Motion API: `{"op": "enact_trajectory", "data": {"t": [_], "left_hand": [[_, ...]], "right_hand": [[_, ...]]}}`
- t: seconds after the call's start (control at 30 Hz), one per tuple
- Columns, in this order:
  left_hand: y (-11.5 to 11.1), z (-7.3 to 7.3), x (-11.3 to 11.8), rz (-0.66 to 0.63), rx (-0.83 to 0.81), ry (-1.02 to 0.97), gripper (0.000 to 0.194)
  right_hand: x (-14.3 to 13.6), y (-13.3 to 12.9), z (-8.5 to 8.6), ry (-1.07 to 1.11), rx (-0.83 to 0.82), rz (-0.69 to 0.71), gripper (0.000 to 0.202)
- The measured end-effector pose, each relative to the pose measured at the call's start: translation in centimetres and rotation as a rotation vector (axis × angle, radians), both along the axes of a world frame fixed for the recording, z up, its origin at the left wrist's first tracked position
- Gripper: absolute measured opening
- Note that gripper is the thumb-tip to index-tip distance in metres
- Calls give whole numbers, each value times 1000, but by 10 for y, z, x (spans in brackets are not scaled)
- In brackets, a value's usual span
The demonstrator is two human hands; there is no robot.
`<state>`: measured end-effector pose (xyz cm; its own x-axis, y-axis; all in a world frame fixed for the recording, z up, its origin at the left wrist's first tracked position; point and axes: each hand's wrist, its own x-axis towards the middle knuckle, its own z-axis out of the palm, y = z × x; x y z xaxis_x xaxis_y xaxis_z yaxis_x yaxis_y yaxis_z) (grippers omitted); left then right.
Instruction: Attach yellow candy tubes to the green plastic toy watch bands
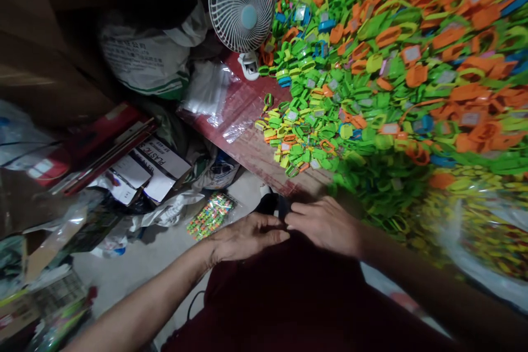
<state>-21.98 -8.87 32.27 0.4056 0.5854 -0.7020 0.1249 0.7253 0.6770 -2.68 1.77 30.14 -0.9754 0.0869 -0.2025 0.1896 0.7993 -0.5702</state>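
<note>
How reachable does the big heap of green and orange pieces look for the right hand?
Probably yes: the right hand looks close to the near side of the heap, with nothing visible blocking the way between them.

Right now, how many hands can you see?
2. The left hand is by the dark red clothing, nearer the little bag of colourful bits. The right hand is beside it, nearer the big plastic pile. No others show.
</note>
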Motion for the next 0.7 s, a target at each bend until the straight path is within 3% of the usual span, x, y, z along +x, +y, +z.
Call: {"op": "enact_trajectory", "data": {"t": [0.1,0.23,0.3,0.47,0.6,0.7], "left_hand": [[7,1,-4,-60,-24,-17,32],[8,-3,1,-166,145,85,27],[6,-6,3,-161,164,73,26],[0,-10,5,-86,45,2,22],[-6,-8,5,-144,121,8,25],[-9,-6,6,-146,158,35,24]], "right_hand": [[5,-2,-8,90,23,10,16],[15,-8,-22,179,-3,3,21],[20,-12,-26,214,-2,5,25],[32,-18,-20,355,-32,-65,36],[41,-23,-14,478,34,-116,34],[47,-29,-14,443,77,-134,39]]}}
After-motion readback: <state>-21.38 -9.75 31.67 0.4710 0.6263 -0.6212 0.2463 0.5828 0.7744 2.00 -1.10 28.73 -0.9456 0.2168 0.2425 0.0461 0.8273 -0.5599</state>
